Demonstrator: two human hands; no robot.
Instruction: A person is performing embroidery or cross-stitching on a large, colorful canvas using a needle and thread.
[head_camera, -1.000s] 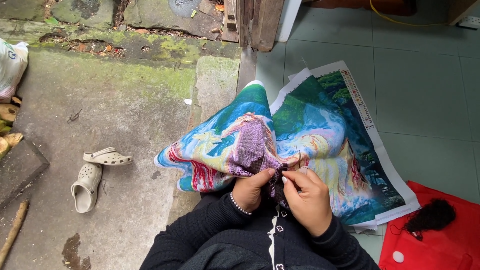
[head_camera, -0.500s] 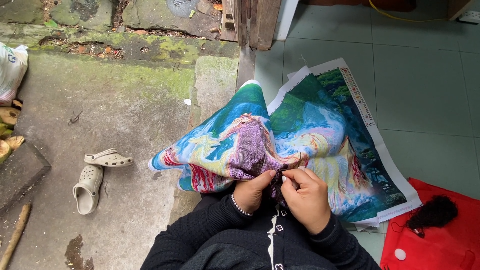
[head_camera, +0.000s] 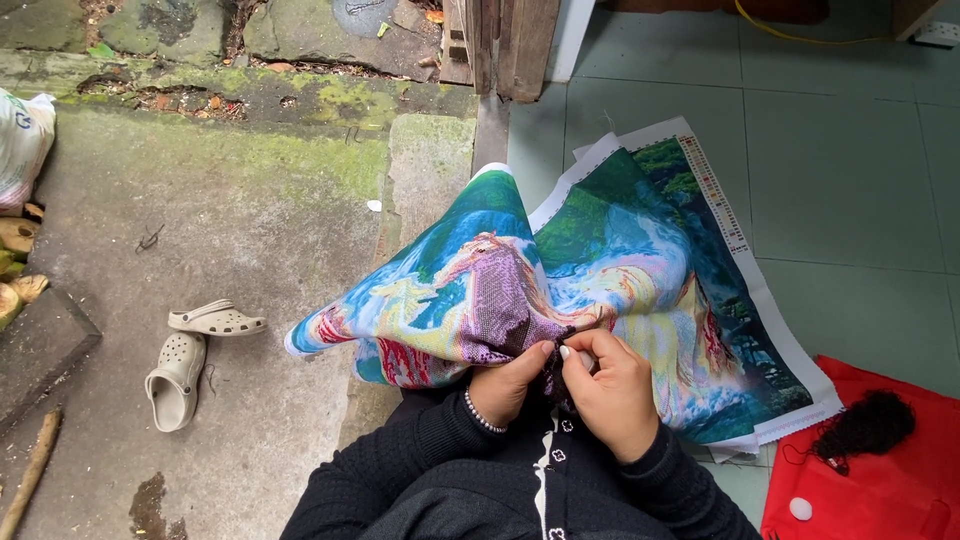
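Close together, the left hand (head_camera: 507, 385) and right hand (head_camera: 612, 392) are pinching the colourful embroidery cloth's (head_camera: 610, 270) near edge, fingers closed on it.

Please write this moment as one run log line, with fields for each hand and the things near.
left hand: pinching colourful cross-stitch canvas | right hand: pinching same spot, fingertips together | near: bundle of black thread on red cloth bag; pair of beige clogs

green tiled floor (head_camera: 850, 180), embroidery cloth (head_camera: 640, 270), red bag (head_camera: 880, 490)
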